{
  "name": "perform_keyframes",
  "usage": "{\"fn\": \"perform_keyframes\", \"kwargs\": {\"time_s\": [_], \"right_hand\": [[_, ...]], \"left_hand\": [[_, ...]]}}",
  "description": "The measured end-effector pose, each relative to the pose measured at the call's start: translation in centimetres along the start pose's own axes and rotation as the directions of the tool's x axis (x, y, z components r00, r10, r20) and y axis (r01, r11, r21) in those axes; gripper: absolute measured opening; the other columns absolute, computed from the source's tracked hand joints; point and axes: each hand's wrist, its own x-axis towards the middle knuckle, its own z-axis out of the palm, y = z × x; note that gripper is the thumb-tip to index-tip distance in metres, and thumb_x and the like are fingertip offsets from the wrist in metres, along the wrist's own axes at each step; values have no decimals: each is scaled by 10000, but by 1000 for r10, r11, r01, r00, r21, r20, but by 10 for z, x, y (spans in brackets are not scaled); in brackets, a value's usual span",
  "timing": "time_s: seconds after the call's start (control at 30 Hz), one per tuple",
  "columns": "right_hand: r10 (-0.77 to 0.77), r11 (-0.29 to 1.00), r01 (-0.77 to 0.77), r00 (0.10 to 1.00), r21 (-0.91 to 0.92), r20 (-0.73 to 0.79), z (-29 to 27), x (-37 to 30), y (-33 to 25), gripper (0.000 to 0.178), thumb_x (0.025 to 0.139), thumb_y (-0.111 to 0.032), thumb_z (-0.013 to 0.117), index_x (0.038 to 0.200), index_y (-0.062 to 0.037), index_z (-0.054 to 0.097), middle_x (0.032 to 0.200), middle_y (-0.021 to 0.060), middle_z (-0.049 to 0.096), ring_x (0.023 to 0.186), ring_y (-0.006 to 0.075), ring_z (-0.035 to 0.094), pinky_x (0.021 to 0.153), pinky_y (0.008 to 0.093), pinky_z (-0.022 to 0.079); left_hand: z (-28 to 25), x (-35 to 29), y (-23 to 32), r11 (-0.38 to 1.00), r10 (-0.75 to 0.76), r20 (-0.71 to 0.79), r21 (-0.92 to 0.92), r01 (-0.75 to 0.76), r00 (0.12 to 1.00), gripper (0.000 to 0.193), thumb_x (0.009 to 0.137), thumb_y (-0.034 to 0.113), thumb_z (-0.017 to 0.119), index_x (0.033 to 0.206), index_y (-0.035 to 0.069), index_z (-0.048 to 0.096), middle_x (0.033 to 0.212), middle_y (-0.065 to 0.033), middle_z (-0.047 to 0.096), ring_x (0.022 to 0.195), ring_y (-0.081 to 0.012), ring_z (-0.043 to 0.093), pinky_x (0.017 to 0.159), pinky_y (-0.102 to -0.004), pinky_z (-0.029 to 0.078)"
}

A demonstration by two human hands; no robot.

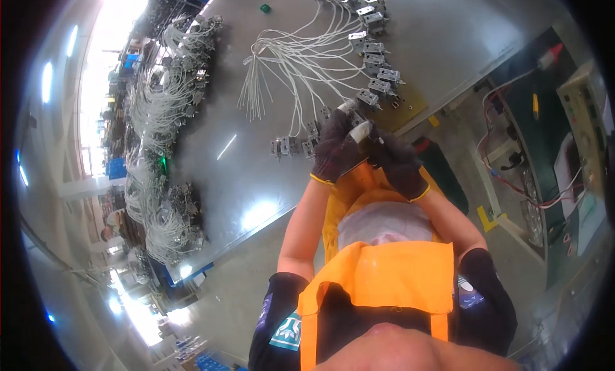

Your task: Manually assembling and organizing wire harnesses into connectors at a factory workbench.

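Both of my hands wear dark gloves with yellow cuffs and meet at the near edge of the metal table (256,172). My left hand (336,148), with white wrapping on its fingers, is closed around a small silver metal part (357,119), seen only in part between the fingers. My right hand (396,163) is closed against the same spot from the right; what its fingers hold is hidden. Beyond them, an arc of similar metal parts (379,86) trails white wires (288,51) gathered into one bundle. Several more parts (285,147) lie left of my left hand.
A long heap of wired metal parts (163,108) lines the table's left side. A small green object (264,8) lies at the far side. A tan board (410,105) lies by the right table edge. To the right stands a green-topped bench (538,134) with loose red and white cables.
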Motion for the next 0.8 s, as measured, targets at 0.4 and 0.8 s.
{"fn": "perform_keyframes", "kwargs": {"time_s": [0.4,0.8], "right_hand": [[-355,877,339,935,-340,18,-12,6,3,138,991,-172,650,1081,-107,733,992,62,698,829,177,663,730,309,548],[260,807,-304,953,506,158,-6,-9,9,288,1039,-281,582,1241,-85,647,944,49,708,639,130,630,571,274,527]], "left_hand": [[8,11,-40,984,157,-233,123,-132,960,484,926,78,715,1363,-2,523,1122,-92,666,1000,-170,651,839,-346,573],[-2,-28,-12,512,681,-116,781,-358,723,771,884,187,802,1509,6,387,1422,-246,552,1303,-339,568,1049,-416,485]]}}
